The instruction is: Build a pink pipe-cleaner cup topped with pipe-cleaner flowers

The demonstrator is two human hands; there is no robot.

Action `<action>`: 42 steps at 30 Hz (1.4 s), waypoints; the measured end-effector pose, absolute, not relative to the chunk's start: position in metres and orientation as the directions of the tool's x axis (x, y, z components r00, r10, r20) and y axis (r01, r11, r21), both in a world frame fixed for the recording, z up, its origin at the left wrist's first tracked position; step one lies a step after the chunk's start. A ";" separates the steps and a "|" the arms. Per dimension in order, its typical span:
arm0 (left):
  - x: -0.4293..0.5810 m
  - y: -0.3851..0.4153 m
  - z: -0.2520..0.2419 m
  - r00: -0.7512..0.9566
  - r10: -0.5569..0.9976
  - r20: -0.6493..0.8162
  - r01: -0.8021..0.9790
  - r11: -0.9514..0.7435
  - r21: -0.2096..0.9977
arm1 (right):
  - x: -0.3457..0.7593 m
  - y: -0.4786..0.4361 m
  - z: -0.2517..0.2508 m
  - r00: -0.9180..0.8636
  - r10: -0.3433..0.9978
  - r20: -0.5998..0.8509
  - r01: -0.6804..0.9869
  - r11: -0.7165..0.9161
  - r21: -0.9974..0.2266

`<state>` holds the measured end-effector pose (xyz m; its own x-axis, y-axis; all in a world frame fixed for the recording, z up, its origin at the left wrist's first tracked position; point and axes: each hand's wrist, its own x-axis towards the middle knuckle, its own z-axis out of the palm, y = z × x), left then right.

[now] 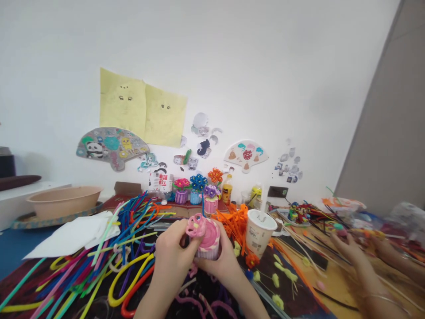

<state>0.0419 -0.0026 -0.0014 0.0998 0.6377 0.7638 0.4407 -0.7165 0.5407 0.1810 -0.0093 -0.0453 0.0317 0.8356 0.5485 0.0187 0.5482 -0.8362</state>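
Near the bottom middle, my right hand (pixel 221 261) wraps around a small pink-and-white flower pot (pixel 210 241) made of pipe cleaners, its coiled pink face toward me. My left hand (pixel 174 250) pinches a looped pink pipe-cleaner flower (pixel 196 226) against the pot's upper left edge. Whether the flower is fastened to the pot I cannot tell. Loose pink pipe cleaners (pixel 192 299) lie under both hands. Beyond them stands a finished pot with purple flowers (pixel 211 199).
Bundles of coloured pipe cleaners (pixel 83 270) spread at left beside white paper (pixel 71 235). A paper cup with a straw (pixel 260 230) stands close to my right hand, beside orange pipe-cleaner pieces (pixel 232 223). At right, another person's hands (pixel 348 248) work over the wooden table.
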 end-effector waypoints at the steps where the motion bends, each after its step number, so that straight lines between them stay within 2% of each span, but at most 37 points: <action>1: 0.042 -0.002 -0.001 0.123 0.639 0.759 0.443 -0.720 0.534 | 0.181 -0.009 -0.045 0.029 0.839 0.544 0.007 0.544 -0.839; 8: 0.046 -0.003 -0.002 0.041 0.698 0.715 0.471 -0.645 0.602 | 0.180 -0.011 -0.047 0.008 0.846 0.533 -0.039 0.533 -0.846; 14: 0.046 -0.001 -0.003 0.082 0.726 0.683 0.381 -0.656 0.652 | 0.179 -0.010 -0.046 0.018 0.863 0.506 -0.064 0.506 -0.860; 19: 0.048 0.000 -0.004 0.041 0.758 0.651 0.350 -0.621 0.701 | 0.178 -0.013 -0.044 -0.029 0.875 0.484 -0.072 0.481 -0.874; 22: 0.048 0.001 -0.003 0.028 0.762 0.647 0.337 -0.616 0.712 | 0.177 -0.014 -0.043 -0.050 0.878 0.476 -0.071 0.473 -0.878; 31: 0.038 0.006 0.003 0.146 0.763 0.629 0.235 -0.645 0.727 | 0.174 -0.013 -0.044 -0.033 0.887 0.460 -0.183 0.447 -0.875; 37: 0.038 0.004 0.002 0.098 0.764 0.638 0.227 -0.641 0.733 | 0.177 -0.017 -0.040 -0.126 0.912 0.391 -0.171 0.368 -0.914; 42: 0.039 0.006 -0.003 0.078 0.771 0.632 0.205 -0.633 0.747 | 0.178 -0.021 -0.036 -0.119 0.921 0.372 -0.272 0.330 -0.904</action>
